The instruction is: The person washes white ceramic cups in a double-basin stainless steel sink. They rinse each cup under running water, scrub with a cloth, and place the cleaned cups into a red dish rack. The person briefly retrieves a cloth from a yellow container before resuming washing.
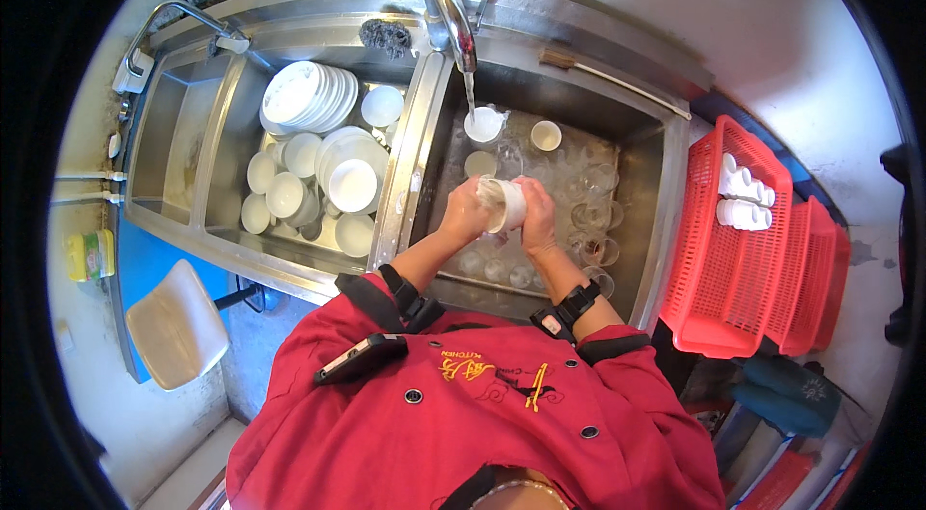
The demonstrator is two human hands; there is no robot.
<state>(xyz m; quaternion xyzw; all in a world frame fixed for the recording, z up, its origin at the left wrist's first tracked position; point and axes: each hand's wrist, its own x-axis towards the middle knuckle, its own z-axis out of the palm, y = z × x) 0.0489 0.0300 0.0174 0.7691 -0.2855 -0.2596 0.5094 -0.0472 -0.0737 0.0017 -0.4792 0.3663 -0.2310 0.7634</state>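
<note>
Over the right basin of a steel sink [655, 220], my right hand [537, 210] grips a white cup [514, 206] by its side. My left hand [469, 206] is at the cup's mouth with a pale cloth or scrubber [492, 190], its fingers partly hidden. Water runs from the faucet [457, 32] into a white bowl or cup [483, 125] behind my hands. Another white cup [545, 136] stands to its right. Clear glasses [595, 215] lie along the basin's right side, and several more [495, 269] near its front wall.
The middle basin holds stacked white plates [307, 94] and bowls [286, 195]. A steel scourer [385, 37] and a long-handled brush [615, 79] lie on the sink's back ledge. Right of the sink, a red plastic basket [731, 271] contains white cups [741, 202]. A chair [177, 325] stands at left.
</note>
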